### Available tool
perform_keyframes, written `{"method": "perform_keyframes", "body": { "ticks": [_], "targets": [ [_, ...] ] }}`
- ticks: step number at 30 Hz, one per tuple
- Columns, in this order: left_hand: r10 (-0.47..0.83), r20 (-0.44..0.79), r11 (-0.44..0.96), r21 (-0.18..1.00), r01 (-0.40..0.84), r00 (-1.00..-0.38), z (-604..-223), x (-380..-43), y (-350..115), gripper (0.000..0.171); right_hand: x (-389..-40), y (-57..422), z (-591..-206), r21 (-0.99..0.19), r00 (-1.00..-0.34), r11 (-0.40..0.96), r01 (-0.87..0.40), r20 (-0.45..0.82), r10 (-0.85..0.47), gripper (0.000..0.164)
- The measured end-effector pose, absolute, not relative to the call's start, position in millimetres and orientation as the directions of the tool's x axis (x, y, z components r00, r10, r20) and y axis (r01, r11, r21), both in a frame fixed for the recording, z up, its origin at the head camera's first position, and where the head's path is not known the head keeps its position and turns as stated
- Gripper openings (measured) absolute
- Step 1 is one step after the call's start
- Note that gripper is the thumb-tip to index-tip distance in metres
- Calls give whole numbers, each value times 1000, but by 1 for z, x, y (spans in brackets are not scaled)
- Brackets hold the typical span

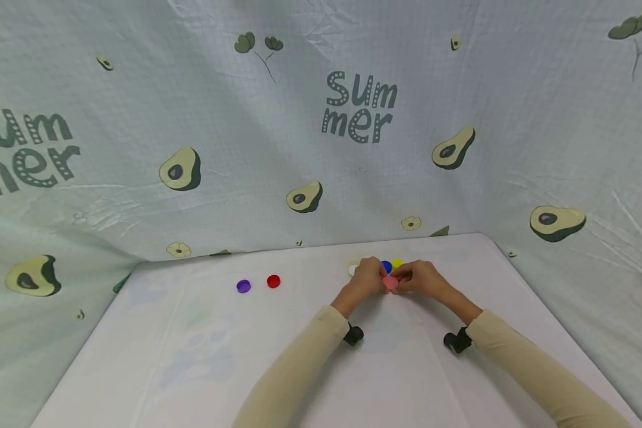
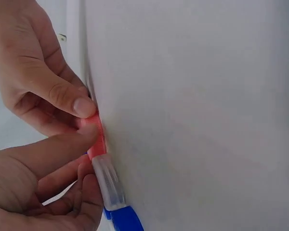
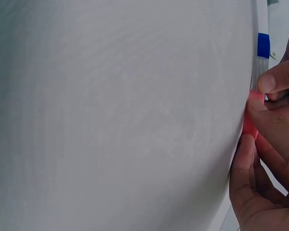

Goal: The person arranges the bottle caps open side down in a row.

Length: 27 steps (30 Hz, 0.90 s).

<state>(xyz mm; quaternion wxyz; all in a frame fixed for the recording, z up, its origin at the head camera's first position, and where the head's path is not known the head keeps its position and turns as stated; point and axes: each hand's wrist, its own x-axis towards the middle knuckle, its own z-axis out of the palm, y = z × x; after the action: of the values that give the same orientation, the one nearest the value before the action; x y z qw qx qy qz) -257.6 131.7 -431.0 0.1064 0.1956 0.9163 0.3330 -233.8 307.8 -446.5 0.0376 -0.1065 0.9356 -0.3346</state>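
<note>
A pink round cap with ribbed sides (image 1: 390, 282) sits between both hands near the back right of the table. My left hand (image 1: 368, 277) pinches its left side, the thumb on the rim in the left wrist view. From the right, my right hand (image 1: 418, 277) holds the same cap (image 3: 251, 118) with thumb and fingers. Just beside it, a clear piece (image 2: 109, 180) and a blue cap (image 2: 126, 219) show in the left wrist view. Whether the clear piece joins the pink cap cannot be told.
Behind the hands are the blue cap (image 1: 386, 266), a yellow cap (image 1: 397, 263) and a white cap (image 1: 352, 270). Farther left on the white table (image 1: 203, 356) lie a purple cap (image 1: 243, 286) and a red cap (image 1: 273, 281). A printed cloth (image 1: 246, 119) hangs behind.
</note>
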Motion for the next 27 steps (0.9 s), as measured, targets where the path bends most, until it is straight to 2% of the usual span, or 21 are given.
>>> {"method": "perform_keyframes", "body": {
  "ticks": [3,8,12,16,20,27],
  "targets": [
    [475,-57,667,675,317,-878,-429,-258,123,21,-233,306,-445,-624,-977,761,-175,15,-213,34],
    [560,-21,590,711,382,-828,-423,-256,102,32,-228,303,-445,-621,-984,768,-160,36,-175,37],
    [580,-14,541,754,373,-814,-415,-252,71,32,-220,301,-442,-634,-986,759,-151,46,-158,36],
    [567,23,524,762,382,-824,-408,-251,23,27,-211,291,-436,-624,-980,756,-196,94,-177,31],
    [528,78,547,730,409,-846,-403,-251,-26,24,-206,271,-430,-623,-954,724,-296,162,-251,27],
    [458,76,624,683,380,-886,-398,-247,-100,23,-217,222,-426,-690,-910,608,-392,193,-368,26]
  ]
}}
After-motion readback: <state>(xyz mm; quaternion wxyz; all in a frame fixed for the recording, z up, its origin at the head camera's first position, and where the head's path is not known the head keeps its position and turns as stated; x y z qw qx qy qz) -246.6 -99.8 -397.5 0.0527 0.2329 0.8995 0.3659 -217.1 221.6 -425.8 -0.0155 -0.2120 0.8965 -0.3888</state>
